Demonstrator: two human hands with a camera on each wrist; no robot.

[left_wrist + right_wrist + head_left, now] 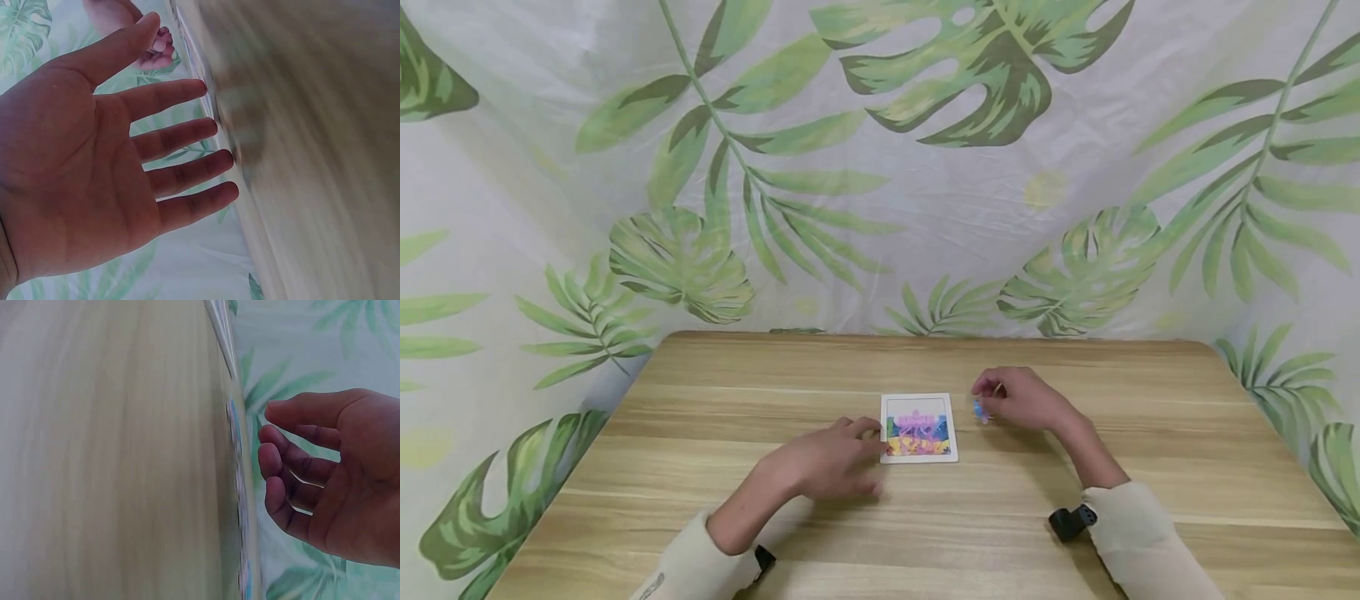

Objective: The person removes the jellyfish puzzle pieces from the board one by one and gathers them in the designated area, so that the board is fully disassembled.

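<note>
A square picture board (919, 435) with a white border lies flat on the table. It shows a pink shape over blue and yellow, with a pale band along the top. My left hand (831, 458) is at the board's left edge, its fingers spread and nearly straight, with nothing held. Small colourful flat pieces (981, 410) lie to the right of the board, mostly hidden under my right hand (1026, 398). In the right wrist view, that hand hovers beside the row of pieces (239, 481), fingers loosely curled around nothing.
The wood-grain table (715, 367) reaches back to a leaf-printed cloth (925, 233) hanging behind it. A small black device (1072, 522) sits at the right sleeve cuff, and another dark one (764, 560) at the left cuff.
</note>
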